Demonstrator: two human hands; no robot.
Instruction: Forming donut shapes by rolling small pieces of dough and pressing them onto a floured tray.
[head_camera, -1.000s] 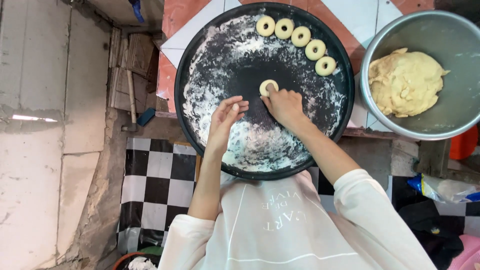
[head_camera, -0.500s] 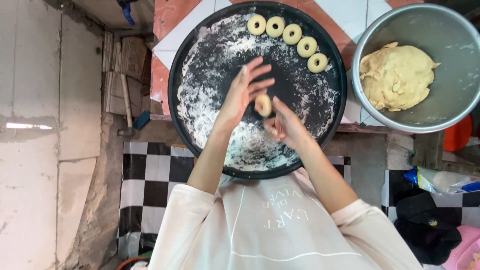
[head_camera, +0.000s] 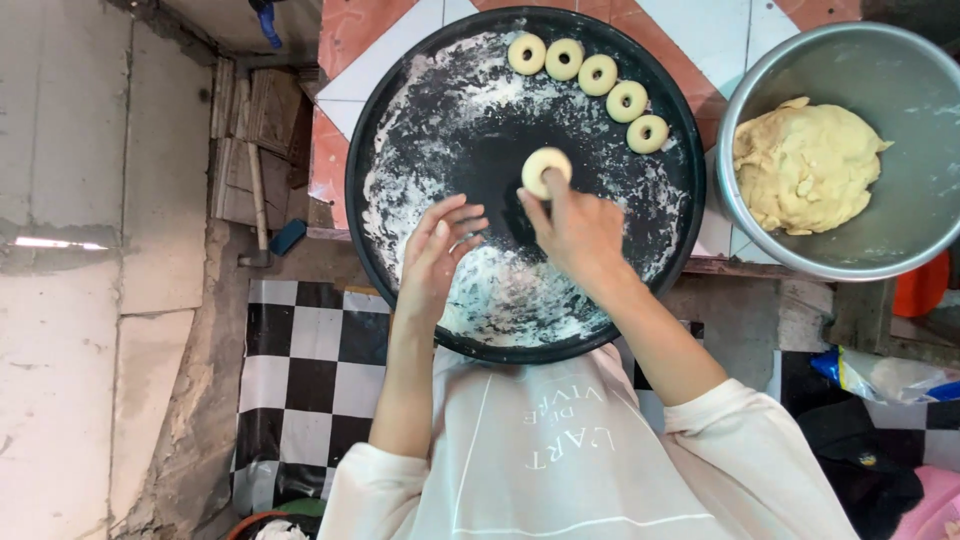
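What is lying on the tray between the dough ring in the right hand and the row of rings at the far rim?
Nothing but bare dark tray dusted with flour separates the held dough ring in the right hand from the row of rings, in the head view.

1. The round tray (head_camera: 400, 130) in the upper middle of the frame is black, smeared and dusted with white flour.
2. The dough ring (head_camera: 546, 170) at the tray's centre is pale cream, as are the five rings (head_camera: 598, 75) lined along the tray's upper right edge.
3. The bowl (head_camera: 900, 60) at the upper right is silver-grey; the dough lump (head_camera: 805, 165) in it is pale yellow.
4. The desk (head_camera: 345, 60) under the tray carries red-orange and white tiles in a diamond pattern.
5. The floor (head_camera: 300, 370) at the lower left is a black-and-white checkerboard.
6. The shirt (head_camera: 560, 470) at the bottom is off-white with white lettering.
7. The wall (head_camera: 100, 150) on the left is grey.
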